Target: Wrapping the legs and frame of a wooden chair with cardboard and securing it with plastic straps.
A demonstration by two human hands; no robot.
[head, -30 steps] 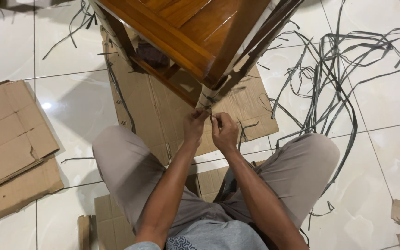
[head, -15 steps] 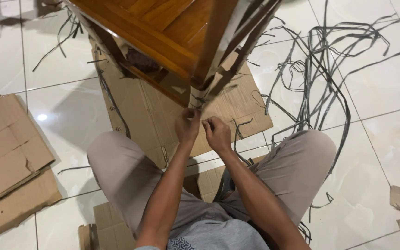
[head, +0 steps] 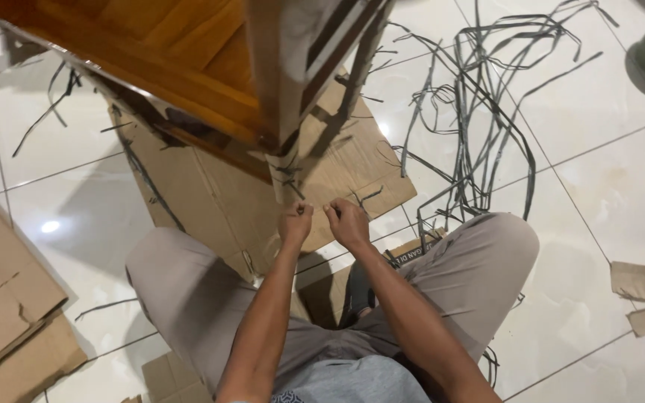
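Left hand (head: 295, 222) and right hand (head: 348, 222) close together, both pinched on the cardboard-wrapped leg (head: 285, 175) of a wooden chair (head: 151, 56), at its lower end just above the flattened cardboard sheet (head: 210, 201). Person seated on tiled floor (head: 606, 194). Loose grey strapping (head: 479, 112) lies well off to the right

Place: a home room, likely used for unpacking furniture.
Floor: glossy white tiles (head: 606, 186).
Signs: flattened cardboard (head: 9, 298), cut grey packing straps (head: 487, 97), a wooden furniture piece (head: 181, 67).
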